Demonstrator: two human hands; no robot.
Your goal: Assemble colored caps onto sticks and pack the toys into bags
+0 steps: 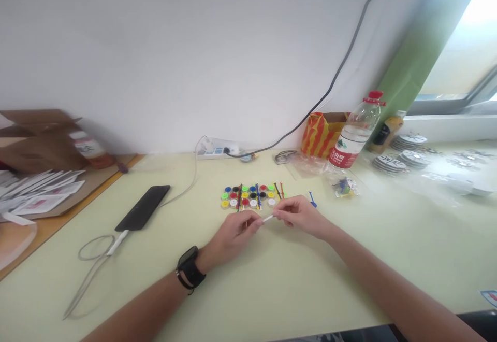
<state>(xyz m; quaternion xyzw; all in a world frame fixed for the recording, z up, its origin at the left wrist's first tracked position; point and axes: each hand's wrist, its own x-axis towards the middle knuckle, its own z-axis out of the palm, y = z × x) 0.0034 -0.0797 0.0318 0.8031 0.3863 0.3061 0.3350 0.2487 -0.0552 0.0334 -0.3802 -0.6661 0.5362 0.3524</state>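
A thin white stick [268, 218] is stretched between my two hands, one end pinched by each. My left hand [235, 233], with a black watch [190, 268] on the wrist, grips its left end between thumb and finger. At the other end my right hand [301, 216] pinches it the same way. Just beyond the hands lie rows of small round pots with coloured tops [245, 195], in yellow, green, blue, red, black and white. Thin coloured plastic sticks [257, 196] lie among and beside them. A small blue plastic piece [312, 200] rests to the right of my right hand.
Left: a black phone [143, 208] on a cable, and a cardboard box [37, 137] with papers. Against the wall sits a power strip [218, 149]. Right: a large water bottle [355, 134], a striped bag [322, 136], a small plastic bag [344, 187] and stacked discs [390, 164].
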